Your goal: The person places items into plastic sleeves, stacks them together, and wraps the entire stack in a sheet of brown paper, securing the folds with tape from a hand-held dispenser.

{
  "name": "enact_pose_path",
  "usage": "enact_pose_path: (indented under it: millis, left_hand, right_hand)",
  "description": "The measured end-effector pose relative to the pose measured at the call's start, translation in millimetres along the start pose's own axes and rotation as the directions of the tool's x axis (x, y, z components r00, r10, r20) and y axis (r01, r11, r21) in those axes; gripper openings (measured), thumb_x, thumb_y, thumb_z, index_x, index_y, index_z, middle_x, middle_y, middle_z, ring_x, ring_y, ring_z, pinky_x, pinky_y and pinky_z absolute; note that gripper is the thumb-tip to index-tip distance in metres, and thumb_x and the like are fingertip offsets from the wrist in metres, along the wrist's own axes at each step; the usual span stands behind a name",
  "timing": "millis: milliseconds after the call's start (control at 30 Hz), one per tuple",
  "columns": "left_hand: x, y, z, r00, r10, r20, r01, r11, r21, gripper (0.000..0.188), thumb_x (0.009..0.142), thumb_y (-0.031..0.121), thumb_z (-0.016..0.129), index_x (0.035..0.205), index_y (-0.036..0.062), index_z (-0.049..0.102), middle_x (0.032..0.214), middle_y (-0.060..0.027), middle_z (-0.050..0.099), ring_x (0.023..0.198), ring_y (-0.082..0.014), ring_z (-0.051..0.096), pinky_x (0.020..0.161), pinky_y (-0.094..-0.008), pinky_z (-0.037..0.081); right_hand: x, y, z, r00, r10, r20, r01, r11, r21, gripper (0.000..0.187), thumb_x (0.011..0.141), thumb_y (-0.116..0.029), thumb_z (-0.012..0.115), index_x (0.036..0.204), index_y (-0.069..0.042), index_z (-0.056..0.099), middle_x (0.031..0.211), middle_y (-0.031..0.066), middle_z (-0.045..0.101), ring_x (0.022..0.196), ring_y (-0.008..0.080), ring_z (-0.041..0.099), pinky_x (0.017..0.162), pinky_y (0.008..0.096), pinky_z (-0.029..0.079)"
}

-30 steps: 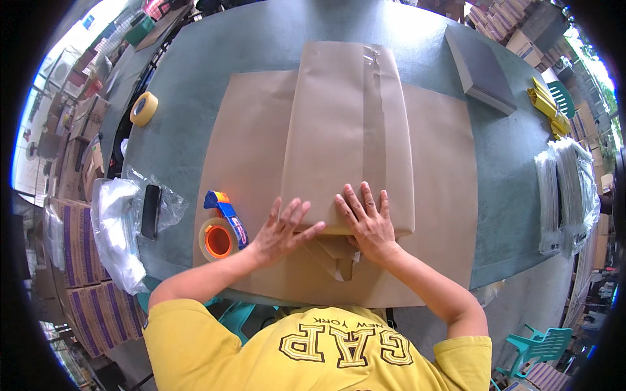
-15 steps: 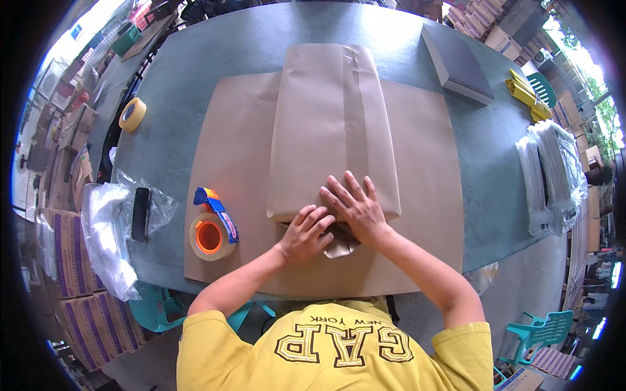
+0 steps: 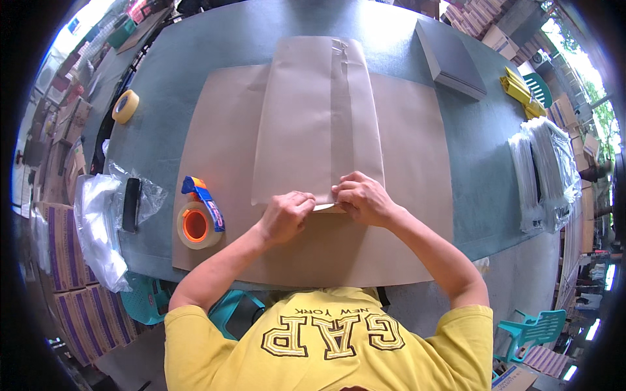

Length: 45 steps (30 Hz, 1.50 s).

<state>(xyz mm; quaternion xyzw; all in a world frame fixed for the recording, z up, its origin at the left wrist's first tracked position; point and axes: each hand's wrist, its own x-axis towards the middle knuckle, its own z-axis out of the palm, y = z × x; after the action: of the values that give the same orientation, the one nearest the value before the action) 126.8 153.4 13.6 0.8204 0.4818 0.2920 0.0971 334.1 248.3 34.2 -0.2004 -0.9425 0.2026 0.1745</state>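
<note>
A long parcel wrapped in brown kraft paper lies lengthwise in front of me, with a strip of tape running down its top right of centre. At its near end, my left hand has its fingers bent and pinched on the paper edge. Just to its right, my right hand also pinches that edge between thumb and fingers. A small pale fold of paper shows between the two hands. Most of the near end face is hidden by my hands. Under the parcel is a flat brown paper sheet.
Left of the parcel sits a blue and orange tape dispenser. A yellow tape roll, plastic bags and a black object lie along the left. On the right are a dark flat stack, yellow bundles and plastic-wrapped bundles.
My right hand has gone from lying spread on the parcel's top to pinching its near edge. My left hand has closed on the paper there too. The crumpled flap below no longer shows.
</note>
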Motion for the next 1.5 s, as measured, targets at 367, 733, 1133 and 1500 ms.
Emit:
enact_pose_path:
  millis: [367, 733, 1133, 1500]
  left_hand:
    - [34.6, -16.1, -14.0, 0.983, -0.140, 0.114, 0.149, 0.987, -0.068, 0.016, 0.062, 0.010, 0.070, 0.072, 0.0084, 0.058, 0.092, -0.0010, 0.059, 0.090, -0.0233, 0.053, 0.073, -0.0366, 0.048]
    - [32.2, -13.5, -6.0, 0.969, -0.223, 0.109, 0.232, 0.969, -0.085, 0.013, 0.062, 0.004, 0.068, 0.071, 0.0065, 0.060, 0.095, -0.0018, 0.058, 0.089, -0.0238, 0.052, 0.075, -0.0350, 0.047]
    - [39.7, -21.9, -9.2, 0.914, -0.355, 0.196, 0.381, 0.917, -0.117, 0.017, 0.063, 0.015, 0.071, 0.066, 0.0029, 0.059, 0.086, -0.0073, 0.056, 0.078, -0.0247, 0.054, 0.068, -0.0341, 0.046]
    - [-24.5, -21.9, -32.5, 0.646, -0.628, -0.435, 0.761, 0.575, 0.301, 0.038, 0.071, 0.024, 0.069, 0.102, 0.0077, 0.056, 0.099, -0.0144, 0.054, 0.096, -0.0302, 0.052, 0.080, -0.0405, 0.045]
  right_hand:
    - [7.1, 3.5, 0.7, 0.887, 0.436, 0.153, -0.462, 0.846, 0.267, 0.019, 0.069, -0.021, 0.072, 0.082, -0.009, 0.065, 0.096, 0.0017, 0.062, 0.092, 0.0189, 0.055, 0.076, 0.0342, 0.046]
    - [-72.3, 36.0, 16.9, 0.989, 0.144, -0.025, -0.146, 0.966, -0.214, 0.062, 0.075, -0.021, 0.063, 0.133, -0.024, 0.039, 0.140, 0.0009, 0.035, 0.131, 0.0273, 0.028, 0.103, 0.0466, 0.027]
    - [-21.3, -30.7, 2.0, 0.986, 0.088, -0.142, -0.003, 0.861, 0.509, 0.020, 0.085, -0.021, 0.057, 0.094, -0.003, 0.060, 0.090, 0.0096, 0.060, 0.085, 0.0234, 0.058, 0.073, 0.0363, 0.047]
    - [41.8, -13.9, 75.2, 0.858, 0.513, -0.001, 0.067, -0.111, 0.992, 0.038, 0.095, -0.031, 0.041, 0.084, 0.001, 0.057, 0.075, 0.0103, 0.060, 0.064, 0.0172, 0.059, 0.062, 0.0294, 0.050]
